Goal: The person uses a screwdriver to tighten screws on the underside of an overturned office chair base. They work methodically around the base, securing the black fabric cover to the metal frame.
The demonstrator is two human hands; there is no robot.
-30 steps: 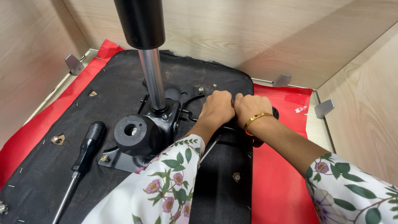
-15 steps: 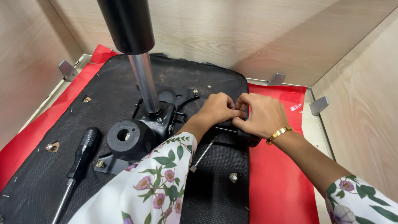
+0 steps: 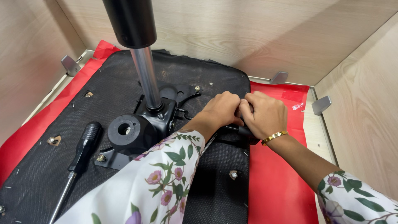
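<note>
Under both hands lies the upturned office-chair seat base (image 3: 124, 89), a broad board skinned in black fabric, spread across a red sheet (image 3: 277, 186) that shows to the right of the right hand. That seat looks stiff and weighty, something to take by its edges, not by the thin stapled cloth. Left of the hands rises the black tilt mechanism (image 3: 137, 132) with its gas lift cylinder (image 3: 143, 70), solid steel, heavy and slick on the polished shaft. Now the hands: left hand (image 3: 219, 110) and right hand (image 3: 263, 114) are knuckle to knuckle, fingers curled tight around a black lever handle (image 3: 242, 132) poking out beneath them. It seems rigid, best gripped at its thick end. Far left of the left forearm, a black-handled screwdriver (image 3: 81, 151) lies loose on the fabric.
</note>
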